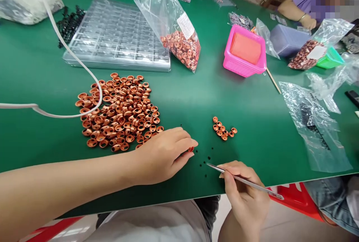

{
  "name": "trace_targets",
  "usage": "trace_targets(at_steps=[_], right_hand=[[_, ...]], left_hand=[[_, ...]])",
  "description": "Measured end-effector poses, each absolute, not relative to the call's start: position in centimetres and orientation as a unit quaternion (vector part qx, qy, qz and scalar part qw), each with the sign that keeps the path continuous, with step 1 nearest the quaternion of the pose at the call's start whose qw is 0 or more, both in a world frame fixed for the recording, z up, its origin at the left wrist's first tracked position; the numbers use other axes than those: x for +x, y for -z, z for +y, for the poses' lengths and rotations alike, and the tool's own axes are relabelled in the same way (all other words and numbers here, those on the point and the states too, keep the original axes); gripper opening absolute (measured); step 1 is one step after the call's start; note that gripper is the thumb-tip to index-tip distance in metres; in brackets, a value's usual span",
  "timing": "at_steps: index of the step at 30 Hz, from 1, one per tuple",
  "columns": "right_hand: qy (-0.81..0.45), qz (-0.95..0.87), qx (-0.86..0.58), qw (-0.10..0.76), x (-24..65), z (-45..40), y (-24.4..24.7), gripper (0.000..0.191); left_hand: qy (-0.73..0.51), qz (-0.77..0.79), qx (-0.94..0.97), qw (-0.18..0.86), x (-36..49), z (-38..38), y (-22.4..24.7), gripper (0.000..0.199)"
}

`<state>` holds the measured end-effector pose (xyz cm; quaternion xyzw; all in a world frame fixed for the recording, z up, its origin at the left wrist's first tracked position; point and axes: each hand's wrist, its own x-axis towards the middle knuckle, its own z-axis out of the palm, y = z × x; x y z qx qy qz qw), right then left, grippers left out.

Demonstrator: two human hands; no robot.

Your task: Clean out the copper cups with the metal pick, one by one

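My left hand [165, 156] is closed on a small copper-coloured cup [191, 149], pinched between thumb and fingers just above the table. My right hand [246, 191] grips metal tweezers [252, 184], their tips pointing left toward several tiny black pieces [209, 158] scattered on the green surface. At the tips I cannot make out whether anything is held. Left of my left hand spreads a large pile of copper-coloured cups [120, 115] with holes in them. A small group of the same cups [220, 129] lies beyond the tweezers.
Clear plastic trays [117, 32] are stacked behind the pile, beside a bag of copper cups [182, 47]. A white cable [67, 51] crosses over the pile. A pink basket [244, 68] and a plastic bag with black parts [316, 133] lie to the right. A co-worker's arm [294, 13] rests farther off.
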<state>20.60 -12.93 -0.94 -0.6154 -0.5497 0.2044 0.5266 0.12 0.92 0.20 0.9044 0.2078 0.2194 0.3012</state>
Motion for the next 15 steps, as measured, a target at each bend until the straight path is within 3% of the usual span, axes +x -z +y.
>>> trace_targets(at_steps=[10, 15], right_hand=[[-0.171, -0.484, -0.671, 0.535, 19.88, -12.72, 0.72, 0.006], [-0.178, -0.490, -0.672, 0.526, 19.90, -12.85, 0.95, 0.010]], left_hand=[[-0.235, 0.196, 0.899, 0.315, 0.31, 0.69, -0.17, 0.014], [-0.234, 0.193, 0.899, 0.316, 0.27, 0.77, -0.29, 0.014]])
